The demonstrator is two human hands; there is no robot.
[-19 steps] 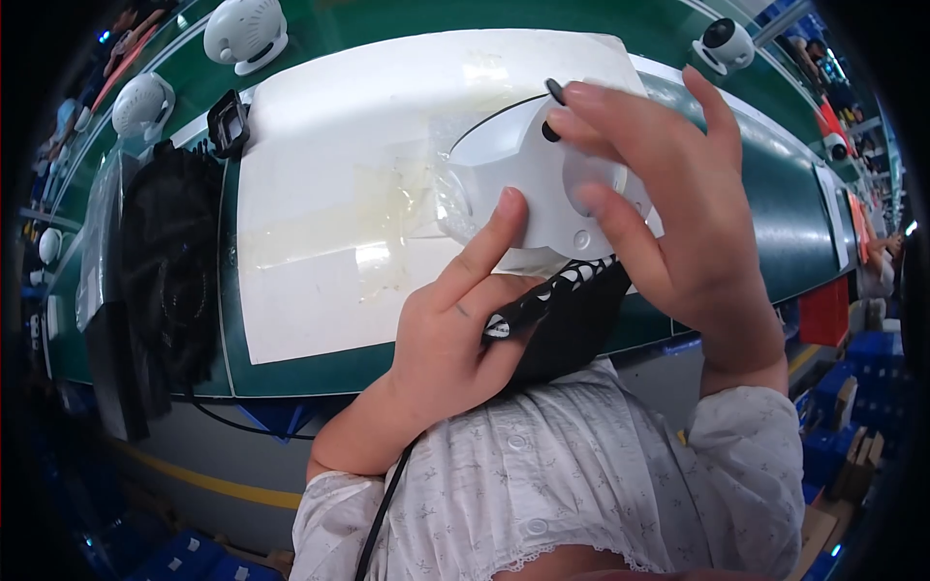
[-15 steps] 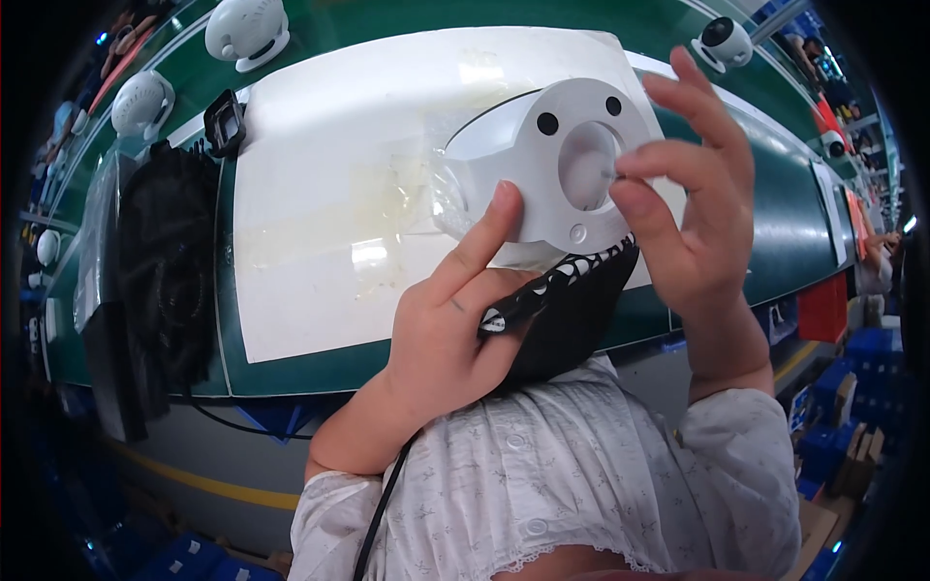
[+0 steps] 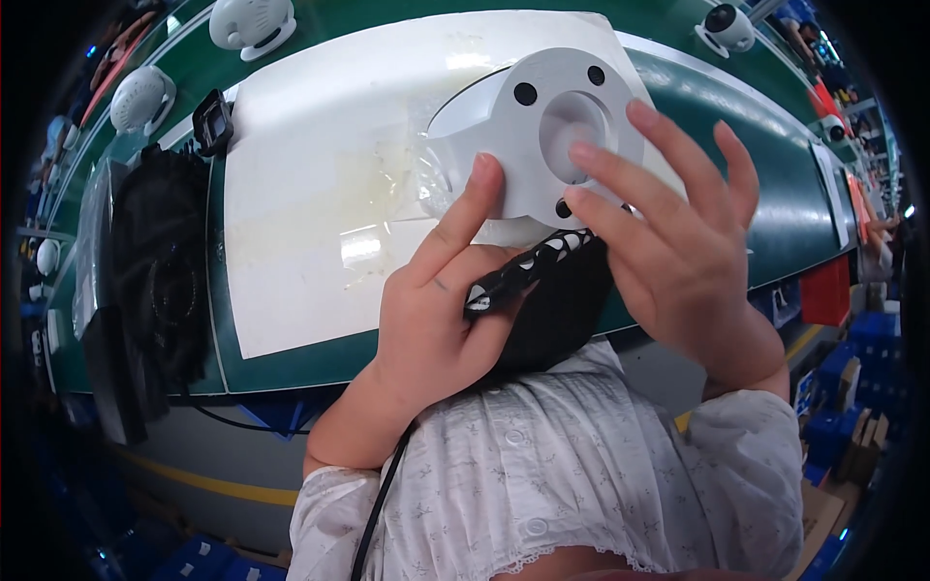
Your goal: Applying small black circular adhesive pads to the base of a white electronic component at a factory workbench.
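A white appliance, shaped like a small desk fan (image 3: pixel 518 145), lies on the white board with its ring-shaped base facing up. Black round pads (image 3: pixel 525 94) sit on the base around its central hollow. My left hand (image 3: pixel 431 320) grips a black sheet of stick-on pads (image 3: pixel 557 324) with white round gaps along its edge. The left index finger stretches over the appliance's side. My right hand (image 3: pixel 668 232) has its fingers spread over the base, and its thumb tip touches the pad nearest me. Part of the base is hidden behind those fingers.
The white board (image 3: pixel 300 223), partly covered with clear tape, lies on a green table (image 3: pixel 785 194). Similar white appliances (image 3: pixel 252 24) stand along the far side. A black bag (image 3: pixel 160 261) and a black square frame (image 3: pixel 213 123) are at left. A red box (image 3: pixel 825 290) is at right.
A black pad now covers the formerly bare round spot on the base nearest me. My right hand has gone from a pinch to spread fingers, lower and leftward. The appliance has shifted slightly up and left.
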